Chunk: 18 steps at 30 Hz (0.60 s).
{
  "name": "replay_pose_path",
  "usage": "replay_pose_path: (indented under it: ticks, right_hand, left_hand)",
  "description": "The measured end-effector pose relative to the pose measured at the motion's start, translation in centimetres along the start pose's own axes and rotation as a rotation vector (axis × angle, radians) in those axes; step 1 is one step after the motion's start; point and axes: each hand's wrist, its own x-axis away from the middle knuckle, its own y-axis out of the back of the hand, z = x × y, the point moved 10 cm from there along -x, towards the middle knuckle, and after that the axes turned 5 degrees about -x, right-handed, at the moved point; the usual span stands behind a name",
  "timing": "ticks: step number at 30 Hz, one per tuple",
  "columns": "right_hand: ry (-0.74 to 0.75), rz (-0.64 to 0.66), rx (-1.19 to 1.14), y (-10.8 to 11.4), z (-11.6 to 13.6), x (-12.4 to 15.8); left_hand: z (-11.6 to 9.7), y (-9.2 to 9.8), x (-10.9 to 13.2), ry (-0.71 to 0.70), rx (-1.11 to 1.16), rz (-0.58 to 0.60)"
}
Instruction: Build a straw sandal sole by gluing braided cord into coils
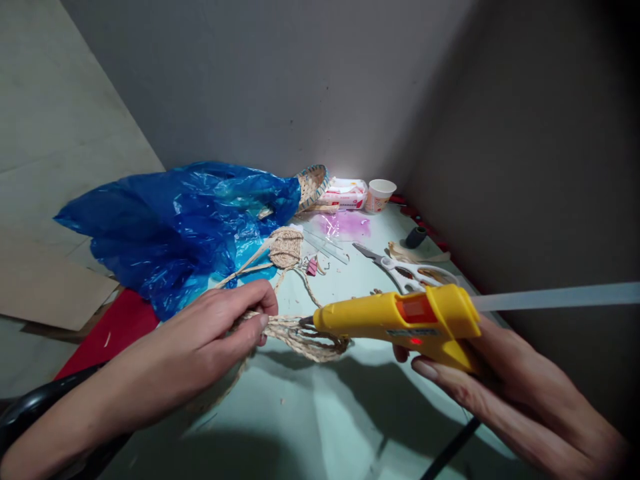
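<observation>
My right hand (500, 387) grips a yellow hot glue gun (400, 320) with a clear glue stick (555, 297) sticking out of its back. Its nozzle points left and touches a bundle of braided straw cord (305, 337). My left hand (220, 327) is closed on that straw cord, pinching it just left of the nozzle. The cord runs up to a small woven straw piece (286, 247) on the pale green table (320, 413).
A crumpled blue plastic bag (175, 227) lies at the left. White-handled scissors (400, 267), spare glue sticks (325, 245), a pink binder clip (311, 267), a woven basket (313, 183), a tissue pack (345, 193) and a paper cup (380, 195) stand toward the grey walls. Red sheet (110, 333) at left.
</observation>
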Motion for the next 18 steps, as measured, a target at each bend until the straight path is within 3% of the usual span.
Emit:
replay_pose_path:
  ticks: [7,11,13,16,18]
  right_hand:
    - [0.043,-0.003,0.048,0.3,1.2,-0.3]
    - [-0.034,-0.036,-0.035,0.7,0.8,-0.8]
    - [-0.178,-0.032,-0.200,0.5,0.0,-1.4]
    - [-0.416,-0.006,-0.635,-0.9,-0.9,-2.4]
    - [-0.483,-0.029,-0.937,-1.8,-0.9,-2.9]
  left_hand:
    - [-0.5,0.3,0.0,-0.025,0.005,-0.009]
    - [-0.6,0.6,-0.1,-0.032,0.017,-0.016]
    - [-0.3,0.6,-0.2,-0.022,0.026,-0.019]
    - [0.0,0.6,-0.5,-0.022,0.073,-0.019]
    - [0.1,0.7,-0.8,-0.024,0.139,-0.028]
